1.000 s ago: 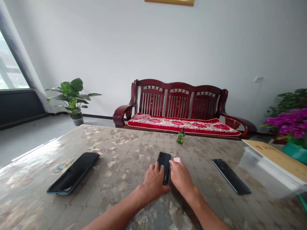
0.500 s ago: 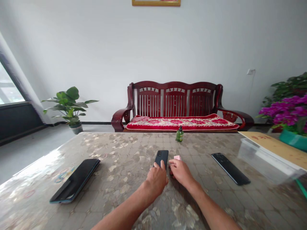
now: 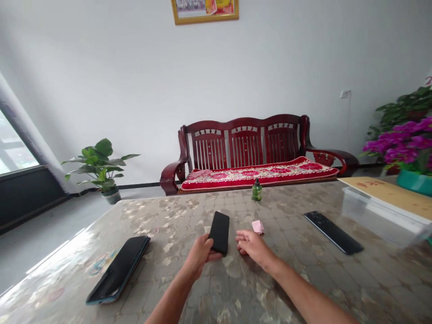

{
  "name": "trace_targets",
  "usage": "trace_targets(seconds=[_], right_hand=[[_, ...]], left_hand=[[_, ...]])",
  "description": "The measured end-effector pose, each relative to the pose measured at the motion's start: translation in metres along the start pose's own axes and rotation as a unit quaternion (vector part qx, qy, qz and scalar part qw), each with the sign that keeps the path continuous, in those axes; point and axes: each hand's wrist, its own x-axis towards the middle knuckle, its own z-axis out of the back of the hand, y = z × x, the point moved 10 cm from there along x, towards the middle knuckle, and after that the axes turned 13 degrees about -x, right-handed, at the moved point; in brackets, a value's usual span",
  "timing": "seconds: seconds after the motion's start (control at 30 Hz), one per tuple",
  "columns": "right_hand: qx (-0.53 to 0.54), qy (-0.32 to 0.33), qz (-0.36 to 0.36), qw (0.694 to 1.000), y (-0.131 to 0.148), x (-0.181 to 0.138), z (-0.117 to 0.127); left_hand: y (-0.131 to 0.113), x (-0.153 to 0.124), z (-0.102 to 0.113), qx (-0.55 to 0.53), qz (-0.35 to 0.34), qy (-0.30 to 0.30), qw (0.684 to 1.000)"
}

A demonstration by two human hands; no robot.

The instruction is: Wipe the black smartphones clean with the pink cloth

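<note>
A phone (image 3: pixel 220 232) with its dark screen facing up is held at its lower left edge by my left hand (image 3: pixel 201 255), thumb on top and fingers beneath. To its right, my right hand (image 3: pixel 252 246) is over the table with loosely bent fingers and nothing visible in them. A small crumpled pink cloth (image 3: pixel 258 227) lies just beyond that hand, apart from the fingertips. Farther back stands a small green bottle (image 3: pixel 257 191) with a dark top.
At the left of the patterned table (image 3: pixel 189 297) lies a dark device in a case (image 3: pixel 118 272), by some coloured bands. Another phone (image 3: pixel 333 232) lies at right, near a clear plastic box (image 3: pixel 374 216). A wooden bench (image 3: pixel 245 130) is behind the table.
The phone has turned from its camera side up to its screen side up, with my left hand now gripping its edge. The view has tilted slightly.
</note>
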Motion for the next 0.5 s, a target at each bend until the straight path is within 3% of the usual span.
trace_targets(seconds=[0.1, 0.2, 0.33, 0.5], right_hand=[[0.029, 0.008, -0.006, 1.000, 0.003, -0.001, -0.001], [0.083, 0.003, 0.005, 0.997, 0.015, -0.003, 0.000], [0.082, -0.041, 0.094, 0.991, 0.049, -0.011, 0.002], [0.016, -0.140, 0.073, 0.987, 0.050, -0.019, 0.006]], left_hand=[[0.004, -0.011, -0.014, -0.211, -0.031, 0.017, 0.977], [0.011, -0.019, -0.031, -0.297, -0.065, 0.008, 0.953], [0.018, -0.027, -0.053, -0.302, -0.108, -0.013, 0.947], [0.003, -0.041, -0.060, -0.169, -0.166, -0.008, 0.972]])
